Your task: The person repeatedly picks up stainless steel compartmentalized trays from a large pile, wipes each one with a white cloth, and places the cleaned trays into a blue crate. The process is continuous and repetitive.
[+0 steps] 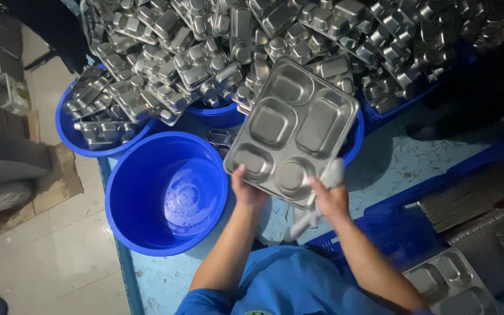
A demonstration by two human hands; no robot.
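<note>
Gripping a steel tray [292, 129], left hand [246, 189] fingers clamped on its edge; right hand [331, 198] fingers pressing a cloth [332, 173] onto it.

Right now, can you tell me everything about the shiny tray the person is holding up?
The tray is a silvery metal meal tray, roughly square with rounded corners. It has five sunken compartments: four squarish ones and a round one near the lower edge. It looks shiny and undented. It is held tilted, cavities facing the camera, above the blue tubs. The left hand grips its lower left corner. The right hand presses a grey cloth against its lower right edge.
</note>
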